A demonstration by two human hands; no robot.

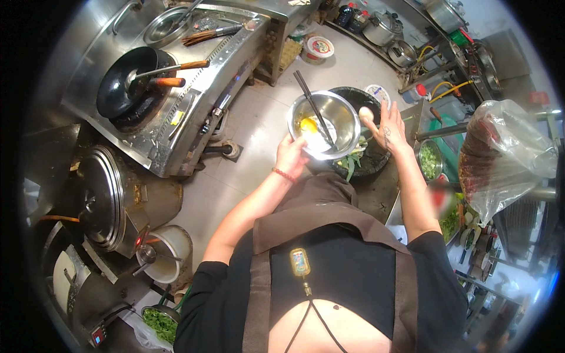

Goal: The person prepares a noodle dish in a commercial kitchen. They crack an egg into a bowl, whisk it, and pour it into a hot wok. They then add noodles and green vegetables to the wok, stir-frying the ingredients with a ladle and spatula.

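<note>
My left hand [291, 156], with a red bead bracelet at the wrist, grips the near left rim of a stainless steel mixing bowl [346, 106]. Inside lie a bright egg yolk [308, 125] and clear egg white. A pair of dark chopsticks [309, 93] leans in the bowl, their upper ends past the far rim. To the right of the bowl, my right hand [389, 125] is spread, fingers stretched out. A pale eggshell [365, 114] is by its thumb; whether they touch is unclear. Beneath is a black bin [373, 161] with green leaf scraps [352, 161].
On the left, a black wok [112, 99] holding a ladle [167, 70] sits on a steel range [194, 110]. A large lidded pot [103, 198] stands nearer. At right are a steel bowl of chopped greens [429, 159] and a hanging plastic bag [499, 150].
</note>
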